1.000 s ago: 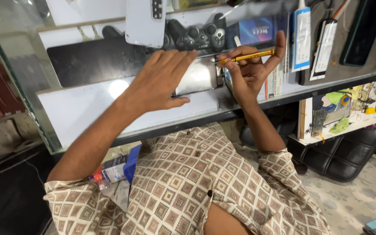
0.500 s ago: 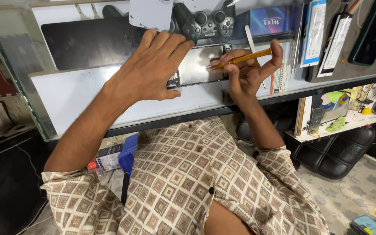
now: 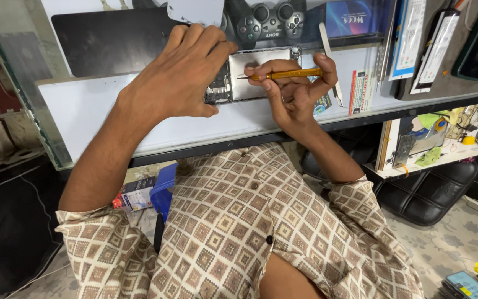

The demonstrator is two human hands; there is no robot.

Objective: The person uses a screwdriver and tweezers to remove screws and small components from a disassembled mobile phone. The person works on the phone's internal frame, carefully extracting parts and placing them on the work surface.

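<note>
An opened phone (image 3: 253, 75) lies back-up on the glass counter (image 3: 100, 119), its silver inner plate and circuit board showing. My left hand (image 3: 181, 72) rests palm-down over the phone's left end, holding it flat. My right hand (image 3: 297, 88) grips a thin yellow screwdriver (image 3: 286, 73) held level, its tip pointing left above the phone. A grey phone back cover (image 3: 195, 11) lies just beyond my left hand.
A black mat (image 3: 100, 41) covers the far left of the counter. A black game controller (image 3: 264, 22), a white pry tool (image 3: 330, 52), packaged parts (image 3: 410, 39) and a blue box (image 3: 349, 16) crowd the far side. A lower shelf (image 3: 443, 141) at right holds small items.
The view has shifted so the counter sits higher in frame. My left hand has slid down onto the phone's left end, and the screwdriver has levelled out over the phone.
</note>
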